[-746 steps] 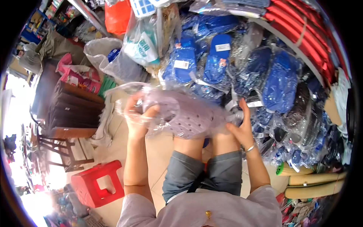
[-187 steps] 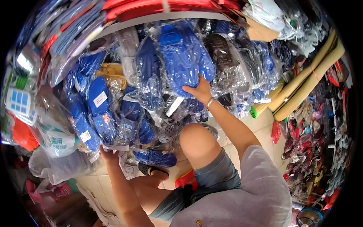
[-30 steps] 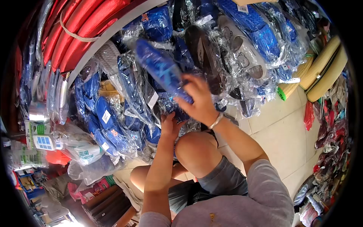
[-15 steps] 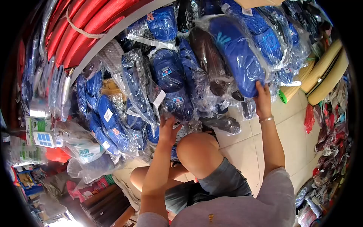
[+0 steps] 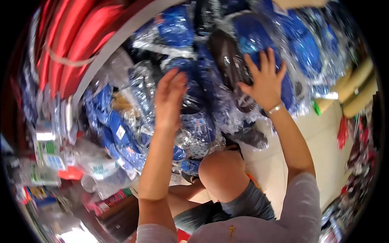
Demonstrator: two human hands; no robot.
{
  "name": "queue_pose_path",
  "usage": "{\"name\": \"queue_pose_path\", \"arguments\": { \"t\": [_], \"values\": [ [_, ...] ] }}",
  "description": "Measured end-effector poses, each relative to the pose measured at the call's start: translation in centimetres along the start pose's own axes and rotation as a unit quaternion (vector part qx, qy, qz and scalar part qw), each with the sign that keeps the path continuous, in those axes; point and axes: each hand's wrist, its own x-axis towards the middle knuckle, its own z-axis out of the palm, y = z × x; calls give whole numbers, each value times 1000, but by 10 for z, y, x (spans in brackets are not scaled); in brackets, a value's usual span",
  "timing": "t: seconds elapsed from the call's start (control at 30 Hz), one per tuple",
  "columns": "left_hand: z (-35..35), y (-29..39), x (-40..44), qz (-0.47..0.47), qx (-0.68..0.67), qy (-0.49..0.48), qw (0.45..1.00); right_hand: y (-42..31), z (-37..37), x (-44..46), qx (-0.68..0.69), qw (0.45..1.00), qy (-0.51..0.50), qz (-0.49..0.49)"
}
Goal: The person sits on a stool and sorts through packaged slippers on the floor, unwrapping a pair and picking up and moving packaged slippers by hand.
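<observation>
Blue slippers in clear plastic bags hang or lie in a crowded heap before me. My right hand (image 5: 265, 83) is spread over a bagged blue slipper (image 5: 253, 34) with a light-blue print, its fingers apart and seemingly resting on the plastic. Just left of that hand is a dark brown bagged slipper (image 5: 225, 52). My left hand (image 5: 172, 97), blurred, is raised in front of another bagged blue slipper (image 5: 194, 97); its fingers look extended, with nothing held. Whether it touches the plastic I cannot tell.
Red padded rolls (image 5: 81, 44) sit behind a grey curved edge (image 5: 117, 40) at upper left. Yellowish rolls (image 5: 358, 83) lean at right. Plastic bags (image 5: 91, 158) lie lower left. Tiled floor (image 5: 300, 150) shows beside my bent knee (image 5: 223, 174).
My right hand has let go of the blue slipper's lower end and moved up and left, spreading over it. My left hand has risen from the lower slippers. The view has shifted and blurred.
</observation>
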Motion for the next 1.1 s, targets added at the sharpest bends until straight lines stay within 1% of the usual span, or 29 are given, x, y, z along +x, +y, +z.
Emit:
{"name": "queue_pose_path", "arguments": {
  "t": [0.07, 0.1, 0.13, 0.17, 0.2, 0.23, 0.27, 0.3, 0.33, 0.4, 0.43, 0.47, 0.5, 0.53, 0.57, 0.6, 0.63, 0.67, 0.7, 0.73, 0.77, 0.8, 0.83, 0.87, 0.93, 0.97, 1.0, 1.07, 1.1],
  "values": [
    [8, -9, 2, 43, -58, -55, 996, -1, 1, -2, -22, 1000, 0, -6],
    [9, -3, -10, 21, -5, -99, 995, -3, 3, -4, -48, 999, -15, -9],
    [8, -4, -27, 26, 2, -133, 991, 1, 8, -7, -69, 997, 1, -24],
    [0, -6, -49, 49, -26, -181, 982, -4, 2, -7, -118, 992, -45, -9],
    [-8, -17, -68, 96, -5, -183, 978, -3, 5, -10, -129, 991, 2, -39],
    [-17, -13, -92, 129, 34, -157, 979, -5, -2, -8, -175, 983, -51, -28],
    [-31, -15, -119, 122, 35, -121, 985, 4, 5, -11, -199, 979, -19, -38],
    [-53, -9, -149, 105, 45, -84, 990, 19, 25, -12, -228, 967, 54, -104],
    [-77, -8, -179, 81, 64, -60, 993, 24, 23, -7, -249, 961, 64, -107],
    [-121, 6, -259, 61, 91, 81, 991, -4, -14, -12, -313, 946, 5, -79],
    [-145, 7, -302, 64, 99, 169, 979, -24, -33, -22, -311, 945, 8, -102],
    [-165, 2, -344, 68, 101, 247, 961, -50, -53, -37, -285, 949, 26, -133],
    [-182, 6, -392, 66, 130, 307, 941, -65, -70, -55, -191, 958, 102, -187],
    [-186, 4, -416, 27, 101, 389, 915, -66, -60, -53, -90, 953, 166, -237],
    [-191, 0, -457, 45, 119, 457, 880, -70, -68, -65, 6, 933, 229, -278],
    [-199, -11, -503, 34, 152, 503, 850, -84, -80, -81, 101, 900, 286, -312],
    [-199, -19, -536, -1, 177, 539, 823, -112, -85, -98, 240, 866, 269, -346],
    [-195, -28, -566, -32, 200, 571, 796, -137, -98, -123, 277, 851, 248, -372],
    [-191, -47, -590, -42, 227, 611, 758, -153, -71, -142, 265, 860, 267, -344],
    [-184, -72, -612, -54, 252, 648, 717, -173, -67, -166, 321, 851, 214, -357],
    [-180, -102, -624, -58, 263, 657, 704, -206, -76, -187, 376, 834, 177, -363],
    [-173, -131, -634, -60, 273, 665, 692, -230, -85, -208, 454, 791, 126, -390],
    [-158, -153, -641, -100, 314, 646, 689, -241, -56, -224, 390, 851, 30, -350],
    [-145, -171, -644, -140, 350, 625, 683, -266, -70, -238, 473, 777, 53, -411],
    [-110, -158, -648, -203, 359, 641, 648, -297, -72, -262, 528, 736, -112, -410],
    [-110, -151, -650, -200, 358, 647, 642, -308, -76, -269, 495, 731, -141, -448],
    [-110, -146, -651, -205, 350, 639, 653, -318, -85, -269, 417, 733, -179, -507],
    [-112, -144, -652, -209, 334, 633, 666, -336, 25, -259, 325, 763, -177, -530],
    [-114, -146, -651, -215, 350, 639, 650, -342, 33, -255, 320, 762, -175, -535]
  ]
}}
